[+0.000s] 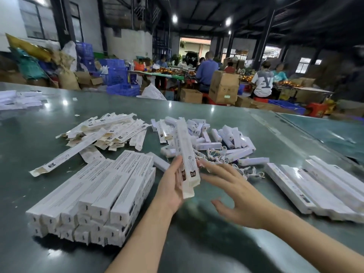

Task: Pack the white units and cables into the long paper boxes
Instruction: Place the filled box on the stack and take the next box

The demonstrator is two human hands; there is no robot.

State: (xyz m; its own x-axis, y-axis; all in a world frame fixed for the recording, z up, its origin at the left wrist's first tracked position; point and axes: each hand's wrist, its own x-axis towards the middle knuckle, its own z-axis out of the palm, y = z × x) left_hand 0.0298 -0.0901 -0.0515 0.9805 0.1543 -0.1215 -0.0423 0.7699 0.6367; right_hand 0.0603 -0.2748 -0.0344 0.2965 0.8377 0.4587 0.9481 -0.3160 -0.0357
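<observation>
Nearest the camera, two bare forearms reach out over a green table. At the near left sits a stack of closed long boxes, white with lines of dark print along their sides, too blurred to read. Behind it lies a heap of flat, unfilled paper boxes with small dark label patches. The left hand holds one long paper box upright and tilted, thumb at its left edge and the box lying against the palm; a dark square mark shows near its lower end. The right hand hovers just beside the box, fingers spread wide and holding nothing. Beyond the hands lies a pile of white units with tangled cables. At the right lie more long white boxes, side by side.
</observation>
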